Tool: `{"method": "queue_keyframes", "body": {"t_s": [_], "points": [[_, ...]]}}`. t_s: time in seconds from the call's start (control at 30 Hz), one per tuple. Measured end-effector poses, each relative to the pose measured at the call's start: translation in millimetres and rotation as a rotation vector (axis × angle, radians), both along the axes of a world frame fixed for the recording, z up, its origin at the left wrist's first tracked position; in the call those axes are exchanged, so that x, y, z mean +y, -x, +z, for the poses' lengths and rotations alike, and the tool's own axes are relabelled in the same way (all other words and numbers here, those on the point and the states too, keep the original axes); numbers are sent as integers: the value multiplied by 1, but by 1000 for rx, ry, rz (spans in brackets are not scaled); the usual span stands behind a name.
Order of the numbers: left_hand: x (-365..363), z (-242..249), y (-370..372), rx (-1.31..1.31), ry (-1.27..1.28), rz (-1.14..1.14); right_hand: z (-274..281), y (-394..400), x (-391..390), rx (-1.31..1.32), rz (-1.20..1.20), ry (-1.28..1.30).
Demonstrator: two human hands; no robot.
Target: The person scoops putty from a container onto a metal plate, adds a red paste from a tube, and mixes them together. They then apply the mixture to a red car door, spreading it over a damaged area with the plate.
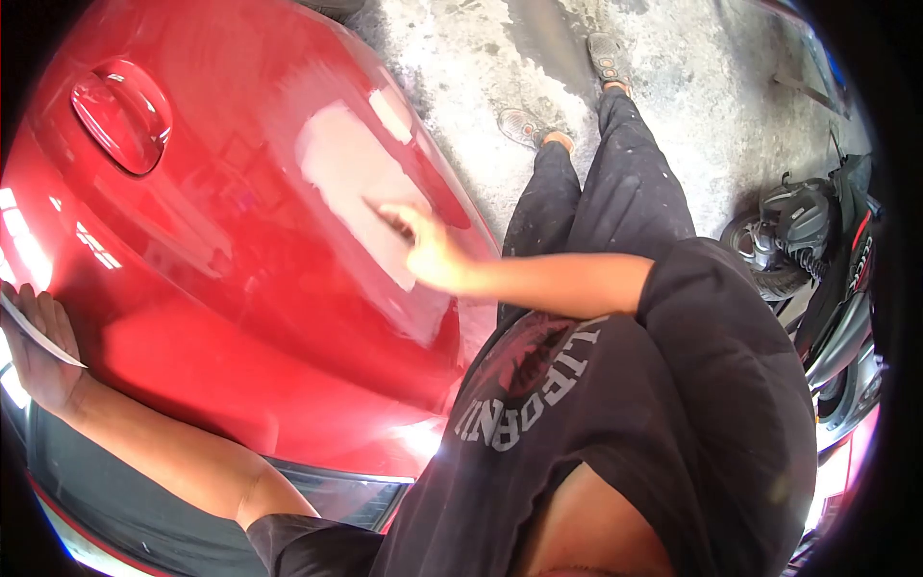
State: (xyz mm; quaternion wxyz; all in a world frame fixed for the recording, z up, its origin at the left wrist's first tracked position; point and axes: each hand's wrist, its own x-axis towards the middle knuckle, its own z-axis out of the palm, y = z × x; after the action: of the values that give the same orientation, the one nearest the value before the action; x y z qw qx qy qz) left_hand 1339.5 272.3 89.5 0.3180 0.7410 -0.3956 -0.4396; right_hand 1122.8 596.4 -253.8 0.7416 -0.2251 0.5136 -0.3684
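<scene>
On the left, my left hand [43, 351] is over the car's dark glass, beside the red body. Its fingers are extended upward behind a thin, pale-edged flat piece [43, 335] resting across the palm, held in the hand. At the centre, my right hand [433, 252] is bent at the fingers over a pale, dull patch [351, 168] on the red car panel [221, 317]. A small dark thing or shadow lies by its fingertips; blur hides what the fingers pinch.
A door-handle recess [120, 115] shows at the upper left of the panel. A smaller pale patch [391, 113] is near its edge. My legs and shoes stand on the stained concrete floor [461, 58]. At the right is a motorcycle [846, 269].
</scene>
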Motion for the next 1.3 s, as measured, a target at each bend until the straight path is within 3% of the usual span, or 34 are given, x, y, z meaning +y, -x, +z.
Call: {"method": "queue_keyframes", "body": {"t_s": [0.07, 0.2, 0.23, 0.27, 0.3, 0.33, 0.4, 0.67, 0.77, 0.87, 0.97, 1.07, 1.17, 1.27, 1.3], "points": [[-14, 14, -52, 812, -385, -573, 39, 15, 6, 40, 117, 150], [-14, 11, -48, 869, -404, -620, 35, 48, 10, -291, 257, 38], [-17, 6, -43, 896, -426, -664, 28, 54, 10, -202, 250, 72], [-18, 4, -41, 923, -450, -701, 0, 42, 24, -145, 96, 143], [-15, 6, -43, 917, -428, -667, -22, 39, 24, -129, 24, 51], [-12, 8, -45, 912, -407, -634, -47, 43, 18, -22, 14, 120], [-11, 10, -49, 905, -383, -630, -72, 55, 1, -232, 20, -458], [-12, 5, -35, 938, -394, -663, -100, 33, 17, -260, 70, -423], [20, -22, 67, -444, 243, 283, -103, 30, 15, -200, 135, -445], [-13, 10, -50, 939, -392, -659, -95, 26, 11, -217, 138, -429], [-12, 7, -39, 932, -390, -653, -81, 22, 12, -172, 127, -458], [13, -13, 44, -436, 221, 259, -40, 19, 25, -136, 112, -297], [-19, 18, -63, 900, -412, -628, 11, 4, 64, -73, 97, -109], [2, 2, -5, -457, 220, 241, 49, 36, 55, -219, 280, -79], [6, -3, 7, -459, 240, 247, 45, 42, 55, -309, 281, -88]]}}
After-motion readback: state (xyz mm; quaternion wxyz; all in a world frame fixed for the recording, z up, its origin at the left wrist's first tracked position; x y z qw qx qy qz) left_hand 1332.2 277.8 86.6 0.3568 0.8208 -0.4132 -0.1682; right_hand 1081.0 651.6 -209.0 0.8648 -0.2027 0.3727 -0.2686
